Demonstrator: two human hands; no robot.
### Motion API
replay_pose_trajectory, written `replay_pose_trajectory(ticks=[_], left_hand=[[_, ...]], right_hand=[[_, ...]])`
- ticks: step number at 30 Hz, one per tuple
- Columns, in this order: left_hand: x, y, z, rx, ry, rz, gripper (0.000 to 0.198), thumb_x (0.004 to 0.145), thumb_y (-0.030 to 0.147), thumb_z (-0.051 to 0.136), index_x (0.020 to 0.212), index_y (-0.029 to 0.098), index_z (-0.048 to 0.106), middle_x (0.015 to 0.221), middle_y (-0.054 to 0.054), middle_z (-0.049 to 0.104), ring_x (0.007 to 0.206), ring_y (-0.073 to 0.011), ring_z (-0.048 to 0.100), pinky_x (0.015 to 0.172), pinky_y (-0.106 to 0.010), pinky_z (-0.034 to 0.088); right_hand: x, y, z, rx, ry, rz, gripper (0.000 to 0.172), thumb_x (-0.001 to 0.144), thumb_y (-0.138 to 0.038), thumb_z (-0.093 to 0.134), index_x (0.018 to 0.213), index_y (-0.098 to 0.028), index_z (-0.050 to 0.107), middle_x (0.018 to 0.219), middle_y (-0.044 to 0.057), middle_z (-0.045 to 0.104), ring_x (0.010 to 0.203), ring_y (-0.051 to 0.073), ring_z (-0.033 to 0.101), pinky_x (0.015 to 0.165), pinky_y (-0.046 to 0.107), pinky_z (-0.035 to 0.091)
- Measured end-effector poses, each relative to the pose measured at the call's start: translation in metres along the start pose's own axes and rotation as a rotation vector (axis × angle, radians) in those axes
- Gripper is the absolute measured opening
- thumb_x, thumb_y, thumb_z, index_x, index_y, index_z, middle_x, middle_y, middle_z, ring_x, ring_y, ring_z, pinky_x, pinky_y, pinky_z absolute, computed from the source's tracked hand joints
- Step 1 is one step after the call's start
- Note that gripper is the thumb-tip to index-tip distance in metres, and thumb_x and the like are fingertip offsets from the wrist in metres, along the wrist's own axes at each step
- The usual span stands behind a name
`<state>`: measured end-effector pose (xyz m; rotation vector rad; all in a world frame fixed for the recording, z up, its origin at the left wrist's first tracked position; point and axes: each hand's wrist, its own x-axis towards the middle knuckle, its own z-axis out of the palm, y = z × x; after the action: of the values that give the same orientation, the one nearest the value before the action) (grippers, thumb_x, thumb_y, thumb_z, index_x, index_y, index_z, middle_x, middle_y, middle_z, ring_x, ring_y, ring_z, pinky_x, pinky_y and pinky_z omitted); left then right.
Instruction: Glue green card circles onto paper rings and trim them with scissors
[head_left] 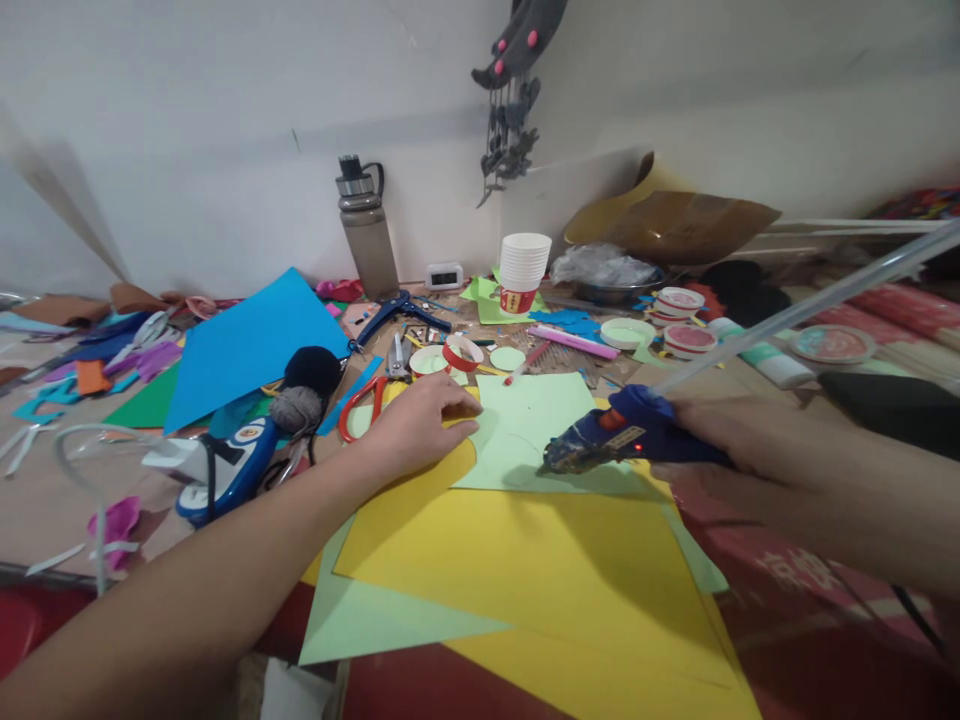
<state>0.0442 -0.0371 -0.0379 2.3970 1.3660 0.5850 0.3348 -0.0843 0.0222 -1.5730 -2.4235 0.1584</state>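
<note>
My right hand is wrapped round a dark blue hot glue gun with a small red light and a long clear glue stick running out of its back. Its nozzle points down at a pale green sheet, close to the surface; I cannot tell if it touches. My left hand rests at the left edge of this sheet, thumb and fingers apart. Beneath lie yellow sheets and another pale green sheet. Red-handled scissors lie just beyond my left hand.
At the back stand a grey bottle, a small clock and stacked paper cups. Blue card, a second blue tool and yarn balls lie left. Paper rings and round lids sit beyond the sheets.
</note>
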Motion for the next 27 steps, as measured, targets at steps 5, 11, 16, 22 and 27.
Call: replay_pose_trajectory(ticks=[5, 11, 16, 22, 27], left_hand=[[0.0, 0.0, 0.0, -0.008, 0.007, -0.001, 0.017, 0.081, 0.027, 0.064, 0.094, 0.02, 0.072, 0.094, -0.005, 0.065, 0.09, -0.0188, 0.062, 0.084, -0.033, 0.049], [0.0, 0.0, 0.001, -0.006, 0.011, 0.004, 0.017, 0.081, 0.028, 0.064, 0.094, 0.02, 0.072, 0.094, -0.005, 0.065, 0.089, -0.0186, 0.062, 0.084, -0.033, 0.049], [-0.001, 0.001, 0.0, -0.005, 0.008, -0.005, 0.016, 0.081, 0.027, 0.064, 0.092, 0.019, 0.072, 0.092, -0.005, 0.064, 0.087, -0.0184, 0.061, 0.083, -0.033, 0.049], [0.0, 0.003, -0.001, 0.004, 0.002, -0.003, 0.015, 0.081, 0.027, 0.065, 0.092, 0.019, 0.072, 0.092, -0.005, 0.064, 0.088, -0.0189, 0.061, 0.084, -0.034, 0.049], [-0.001, 0.001, -0.001, -0.005, 0.008, 0.006, 0.015, 0.081, 0.029, 0.064, 0.092, 0.02, 0.072, 0.093, -0.005, 0.063, 0.088, -0.0191, 0.061, 0.083, -0.034, 0.049]], right_hand=[[-0.001, 0.001, 0.002, 0.068, -0.13, 0.009, 0.025, 0.075, -0.045, 0.045, 0.081, -0.027, 0.061, 0.097, 0.014, 0.071, 0.092, 0.034, 0.067, 0.081, 0.051, 0.054], [0.001, -0.001, 0.005, 0.058, -0.165, 0.013, 0.028, 0.076, -0.047, 0.044, 0.08, -0.026, 0.063, 0.097, 0.012, 0.072, 0.091, 0.034, 0.066, 0.079, 0.05, 0.053], [-0.002, -0.003, 0.006, 0.062, -0.218, 0.048, 0.031, 0.081, -0.049, 0.042, 0.081, -0.027, 0.064, 0.092, 0.009, 0.072, 0.084, 0.031, 0.065, 0.073, 0.045, 0.052], [-0.001, -0.002, 0.007, 0.051, -0.17, -0.01, 0.03, 0.082, -0.048, 0.044, 0.084, -0.026, 0.065, 0.088, 0.009, 0.07, 0.08, 0.029, 0.064, 0.07, 0.041, 0.051], [-0.001, 0.001, 0.01, 0.037, -0.18, -0.021, 0.034, 0.083, -0.05, 0.045, 0.088, -0.025, 0.068, 0.088, 0.009, 0.071, 0.078, 0.028, 0.065, 0.069, 0.04, 0.052]])
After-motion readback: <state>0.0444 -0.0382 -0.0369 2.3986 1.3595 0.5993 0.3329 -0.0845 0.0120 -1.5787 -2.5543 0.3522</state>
